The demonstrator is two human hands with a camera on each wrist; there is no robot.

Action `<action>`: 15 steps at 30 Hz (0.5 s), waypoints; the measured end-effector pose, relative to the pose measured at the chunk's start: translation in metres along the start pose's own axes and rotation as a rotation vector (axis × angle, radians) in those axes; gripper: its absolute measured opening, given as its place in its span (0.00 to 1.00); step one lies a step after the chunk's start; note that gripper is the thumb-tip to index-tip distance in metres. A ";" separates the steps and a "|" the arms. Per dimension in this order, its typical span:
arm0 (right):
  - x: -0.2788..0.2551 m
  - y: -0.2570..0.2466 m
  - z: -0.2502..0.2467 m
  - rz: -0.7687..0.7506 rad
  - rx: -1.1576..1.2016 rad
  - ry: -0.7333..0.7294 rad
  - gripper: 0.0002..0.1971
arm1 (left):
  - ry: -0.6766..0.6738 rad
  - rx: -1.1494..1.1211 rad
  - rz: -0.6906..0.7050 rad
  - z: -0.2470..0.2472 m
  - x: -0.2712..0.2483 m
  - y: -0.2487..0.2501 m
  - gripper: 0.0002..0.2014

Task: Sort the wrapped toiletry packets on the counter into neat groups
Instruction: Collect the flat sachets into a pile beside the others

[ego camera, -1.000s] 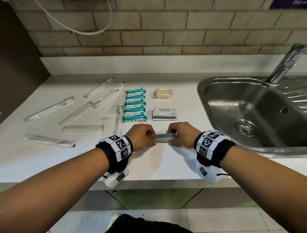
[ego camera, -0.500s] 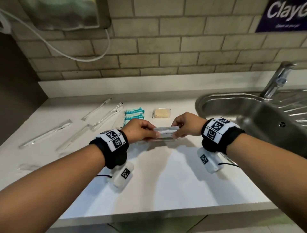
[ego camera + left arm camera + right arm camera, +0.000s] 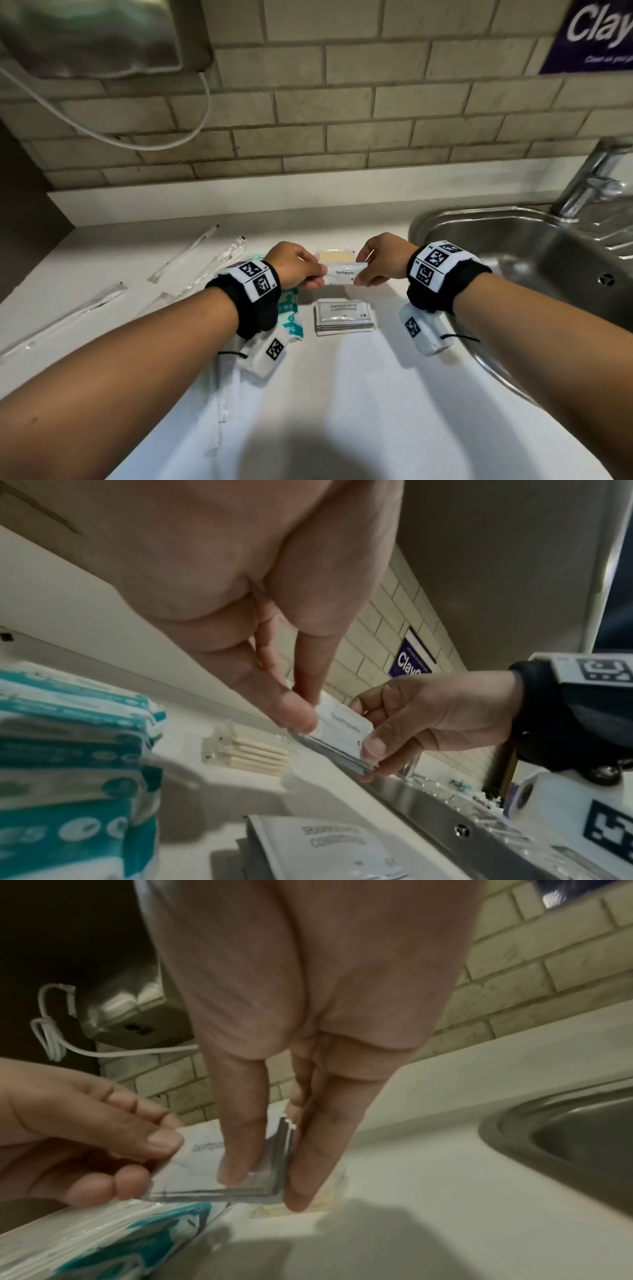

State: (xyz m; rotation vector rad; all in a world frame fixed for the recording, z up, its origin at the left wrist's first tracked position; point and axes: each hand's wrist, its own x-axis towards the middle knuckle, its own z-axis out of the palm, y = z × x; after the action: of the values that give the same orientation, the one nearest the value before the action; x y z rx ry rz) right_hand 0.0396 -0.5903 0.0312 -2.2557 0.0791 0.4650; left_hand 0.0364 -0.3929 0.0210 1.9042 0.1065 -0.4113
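Note:
A small stack of white toothpaste sachets [image 3: 342, 273] hangs above the counter, pinched at its left end by my left hand [image 3: 297, 269] and at its right end by my right hand [image 3: 383, 262]. The same stack of sachets [image 3: 342, 737] [image 3: 219, 1172] shows between thumbs and fingers in both wrist views. Below it lies a stack of shampoo sachets [image 3: 343, 317] [image 3: 329, 848]. Behind it sits a clear pack of beige sticks [image 3: 334, 255] [image 3: 246, 750]. Teal-and-white wipe packets [image 3: 290, 315] [image 3: 68, 764] lie in a row, partly hidden under my left wrist.
Several long clear-wrapped pieces [image 3: 191, 257] lie scattered on the left of the white counter [image 3: 342, 394]. A steel sink [image 3: 548, 260] with a tap [image 3: 589, 178] takes up the right. A brick wall with a metal fixture [image 3: 102, 34] and white cable stands behind.
Both hands lifted the toothpaste stack off the counter's front and carried it back, above the shampoo stack. The camera tilted up toward the wall.

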 end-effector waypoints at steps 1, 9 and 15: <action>0.004 0.001 0.001 0.021 0.012 0.001 0.17 | 0.011 0.029 -0.024 0.001 0.006 -0.001 0.06; 0.029 0.018 0.012 0.148 -0.051 -0.067 0.18 | 0.044 0.329 -0.199 0.024 0.028 -0.006 0.10; 0.037 0.018 0.017 0.150 -0.112 -0.019 0.17 | 0.038 0.501 -0.176 0.031 0.044 -0.007 0.11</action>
State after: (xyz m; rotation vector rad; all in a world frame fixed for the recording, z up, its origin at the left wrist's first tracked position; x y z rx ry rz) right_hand 0.0654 -0.5861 -0.0055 -2.3645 0.2181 0.5835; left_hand 0.0684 -0.4241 -0.0091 2.4069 0.2135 -0.5588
